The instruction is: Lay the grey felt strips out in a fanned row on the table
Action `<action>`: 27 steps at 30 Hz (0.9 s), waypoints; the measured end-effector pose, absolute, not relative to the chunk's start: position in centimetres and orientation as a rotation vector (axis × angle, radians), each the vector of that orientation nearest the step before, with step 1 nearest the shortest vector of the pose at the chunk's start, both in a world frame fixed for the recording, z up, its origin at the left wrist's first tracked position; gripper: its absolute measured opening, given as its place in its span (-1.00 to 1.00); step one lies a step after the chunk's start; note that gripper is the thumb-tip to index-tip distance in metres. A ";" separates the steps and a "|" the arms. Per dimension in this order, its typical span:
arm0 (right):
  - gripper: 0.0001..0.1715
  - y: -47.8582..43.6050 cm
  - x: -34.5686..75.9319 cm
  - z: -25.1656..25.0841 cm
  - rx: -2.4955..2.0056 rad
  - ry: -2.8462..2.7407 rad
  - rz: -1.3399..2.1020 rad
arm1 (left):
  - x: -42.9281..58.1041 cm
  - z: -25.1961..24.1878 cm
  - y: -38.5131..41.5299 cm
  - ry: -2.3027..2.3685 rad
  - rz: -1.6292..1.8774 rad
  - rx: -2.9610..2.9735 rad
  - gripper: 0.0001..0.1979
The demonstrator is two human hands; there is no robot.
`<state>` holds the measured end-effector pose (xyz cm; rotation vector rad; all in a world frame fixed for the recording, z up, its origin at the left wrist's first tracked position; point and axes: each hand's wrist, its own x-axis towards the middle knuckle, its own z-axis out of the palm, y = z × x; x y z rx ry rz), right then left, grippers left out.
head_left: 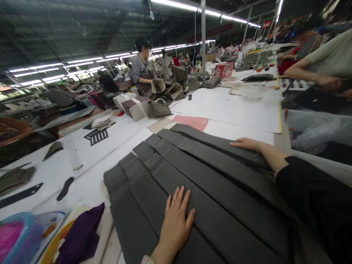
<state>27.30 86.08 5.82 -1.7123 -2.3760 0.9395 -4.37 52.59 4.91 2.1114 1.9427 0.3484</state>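
Observation:
Several long dark grey strips of sheet material (198, 176) lie side by side in front of me, their far ends fanned in overlapping layers. My left hand (177, 220) rests flat on the strips near the middle, fingers stretched out and thumb apart. Farther off to the right, my right hand (247, 144) lies with extended fingers on the strip at the far right edge. Neither hand grips anything. A pink sheet (191, 122) shows just beyond the far ends of the strips.
Blue and yellow basins and a purple cloth (82, 233) are at the lower left. Dark cut pieces (65, 189) lie on the white table (90, 176). A purple-grey box (135, 107) and grey bags stand beyond. A metal post (203, 44) rises there. Other people work behind and at right.

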 end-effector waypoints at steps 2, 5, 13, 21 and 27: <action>-0.31 87.0 28.7 4.7 -1.734 -2.394 1.009 | -4.4 5.2 53.0 1.964 0.316 2.134 -0.46; -0.31 87.6 30.0 4.3 -1.737 -2.413 1.077 | -4.5 5.1 53.2 1.988 0.290 2.146 -0.46; -0.29 88.0 25.1 4.4 -1.720 -2.448 0.819 | -4.4 4.8 52.9 2.007 0.263 2.186 -0.46; -0.30 89.8 23.1 3.7 -1.718 -2.522 0.732 | -4.5 4.8 53.0 2.004 0.267 2.190 -0.45; -0.33 89.0 22.2 3.2 -1.824 -2.541 0.604 | -4.3 5.1 52.8 1.999 0.293 2.192 -0.46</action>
